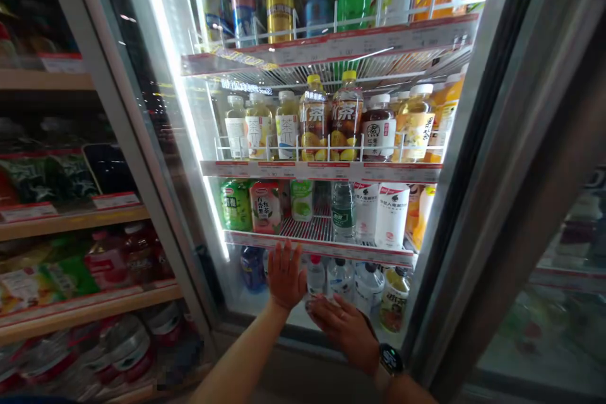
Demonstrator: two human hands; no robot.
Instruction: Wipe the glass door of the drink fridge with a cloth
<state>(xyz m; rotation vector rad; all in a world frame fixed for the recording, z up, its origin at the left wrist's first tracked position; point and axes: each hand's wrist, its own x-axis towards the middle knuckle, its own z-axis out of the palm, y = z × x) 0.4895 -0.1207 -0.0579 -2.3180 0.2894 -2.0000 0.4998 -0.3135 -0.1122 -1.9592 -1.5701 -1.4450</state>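
Observation:
My left hand (286, 274) is raised with its fingers spread, in front of the lowest shelf edge (322, 248) of a lit drinks fridge. Nothing shows in it. Lower and to the right, my right hand (341, 328) is stretched out flat towards the left one, with no object visible in it and a dark watch (391, 358) on the wrist. Nearest behind the hands stand bottles on the fridge floor, among them a red-capped bottle (315, 274) and a clear bottle (339, 279). A dark blue package (253, 268) is left of my left hand.
Above are shelves with yellow-capped tea bottles (348, 115), a green-labelled water bottle (343, 211), white bottles (392, 216) and a gold can (280, 3). Metal frames (473, 202) flank the fridge. Wooden shelves (85, 221) with packaged goods stand at the left.

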